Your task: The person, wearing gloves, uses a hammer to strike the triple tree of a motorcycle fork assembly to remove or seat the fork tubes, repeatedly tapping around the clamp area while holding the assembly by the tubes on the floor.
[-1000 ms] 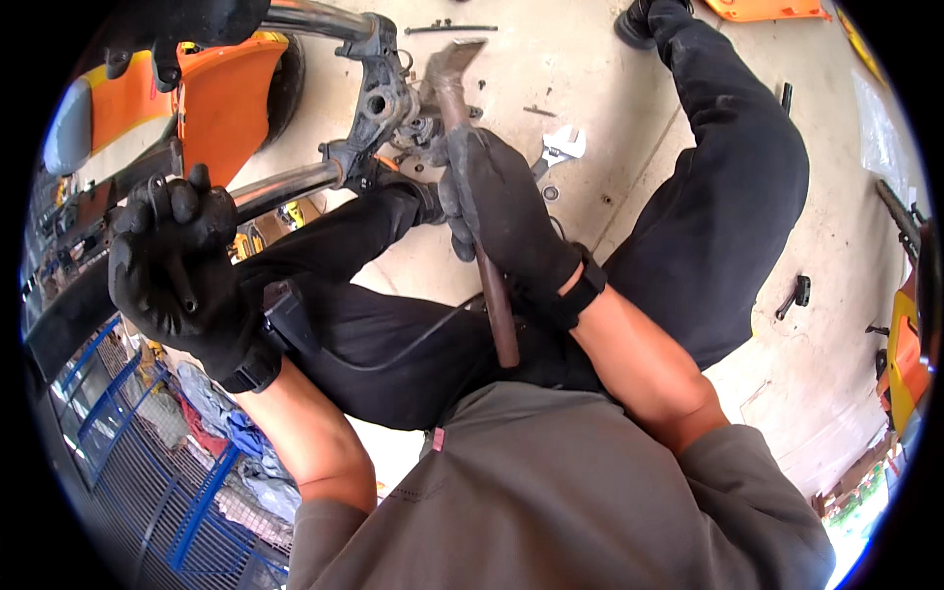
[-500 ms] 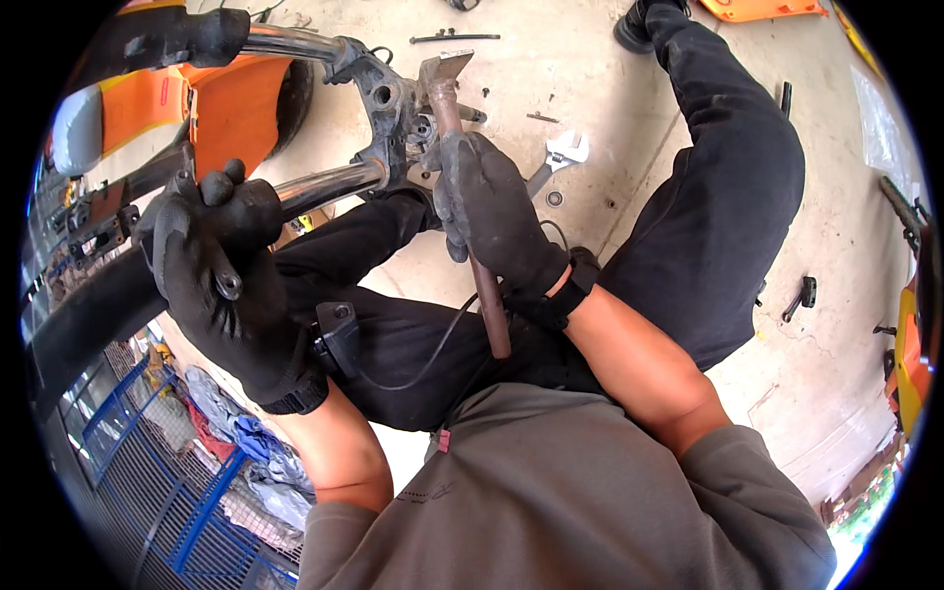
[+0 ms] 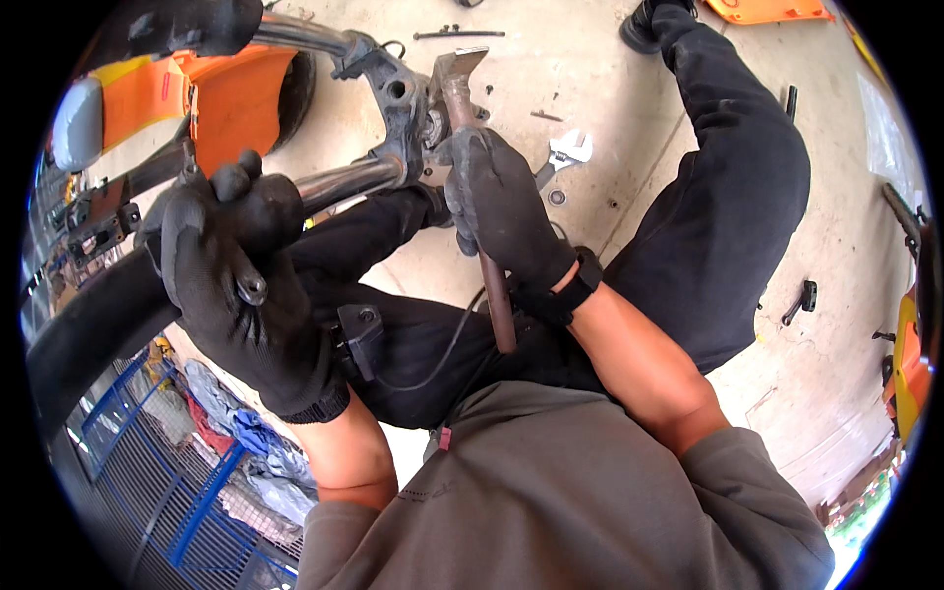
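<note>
At the far left of the frame sits an orange fairing panel [image 3: 231,98] with a grey rounded mirror [image 3: 77,123] beside it, and below them, in the lower left, a blue wire rack [image 3: 147,472] holding crumpled packets too blurred to make out. The left hand [image 3: 246,285], in a black glove, is wrapped tightly around the chromed handlebar tube [image 3: 349,182], fingers fully curled over it. That tube runs up and rightward to the dark metal clamp [image 3: 403,103] near the top centre. The right hand [image 3: 506,211], also gloved, is closed firmly around the wooden handle of a hammer [image 3: 472,128]; its long axis stands almost vertical in the frame, steel head up against the clamp, handle end pointing down toward the person's lap. To the right an adjustable wrench [image 3: 565,155] lies on the concrete floor [image 3: 590,59], and another orange panel [image 3: 772,10] shows at the upper right edge.
</note>
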